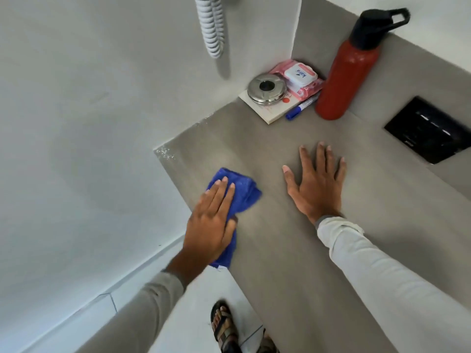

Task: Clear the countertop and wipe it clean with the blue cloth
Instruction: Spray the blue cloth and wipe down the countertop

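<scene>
The fingers [221, 192] of the left hand [211, 222] lie flat and pressed down on the blue cloth [242, 192], thumb tucked against its bunched middle; the right hand [316, 184] rests spread open, palm down, holding nothing. Both sit on the grey countertop [267, 250], the cloth near its left edge. In the far corner stand a red bottle [344, 77], a white pad [270, 108], a pink wipes pack [300, 77], a steel ashtray [266, 89] on the pad, and a blue marker [299, 109].
</scene>
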A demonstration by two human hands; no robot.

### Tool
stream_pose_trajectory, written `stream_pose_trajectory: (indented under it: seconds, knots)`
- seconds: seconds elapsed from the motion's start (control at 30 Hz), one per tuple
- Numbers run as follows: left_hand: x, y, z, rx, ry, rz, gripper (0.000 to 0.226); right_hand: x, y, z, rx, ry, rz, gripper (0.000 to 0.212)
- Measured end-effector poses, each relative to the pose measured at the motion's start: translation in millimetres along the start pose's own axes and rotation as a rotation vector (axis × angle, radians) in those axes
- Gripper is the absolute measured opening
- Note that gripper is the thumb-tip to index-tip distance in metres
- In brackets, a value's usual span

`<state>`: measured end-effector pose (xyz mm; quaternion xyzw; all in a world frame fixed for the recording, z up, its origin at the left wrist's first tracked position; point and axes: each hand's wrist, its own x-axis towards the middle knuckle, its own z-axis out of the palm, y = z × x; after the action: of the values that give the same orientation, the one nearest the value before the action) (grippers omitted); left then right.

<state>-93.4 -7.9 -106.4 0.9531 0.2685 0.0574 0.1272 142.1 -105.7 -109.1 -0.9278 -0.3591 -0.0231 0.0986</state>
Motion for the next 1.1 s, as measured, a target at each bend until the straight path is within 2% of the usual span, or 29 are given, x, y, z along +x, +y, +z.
stream_pose_trajectory:
  seconds: [0.07, 0.13, 0.2, 0.3, 0.43, 0.5, 0.67, 0.93, 1.1]
  knots:
    - [25, -24, -13, 0.036, -0.104, 0.205, 0.063, -1, 0, -1, -0.002, 0.002, -0.006, 0.069]
    - [72, -45, -25, 0.057, -0.192, 0.31, 0.062, 0, 1, 0, 0.002, 0.003, -0.013, 0.069]
    - [123, -60, -29, 0.084, -0.225, 0.302, 0.062, 0, 4, 1, 0.006, 0.001, -0.022, 0.069]
    - [192, -77, -31, 0.103, -0.194, 0.208, 0.062, 5, 8, 2, 0.001, -0.006, -0.038, 0.069]
    - [235, -98, -36, 0.18, -0.201, 0.2, 0.065, 6, 8, 6, -0.001, 0.022, -0.038, 0.068]
    - [236, -96, -32, 0.178, -0.183, 0.193, 0.064, 6, 7, 6, -0.003, 0.028, -0.034, 0.068]
    - [227, -67, -18, 0.109, -0.054, 0.027, 0.06, 4, 7, 0, -0.017, -0.003, -0.04, 0.068]
    - [128, -103, -27, 0.034, 0.099, -0.127, 0.057, -1, 5, -5, -0.009, -0.04, -0.044, 0.071]
    - [82, -96, -20, -0.064, 0.262, -0.389, 0.055, -1, 5, -4, 0.004, -0.038, -0.05, 0.072]
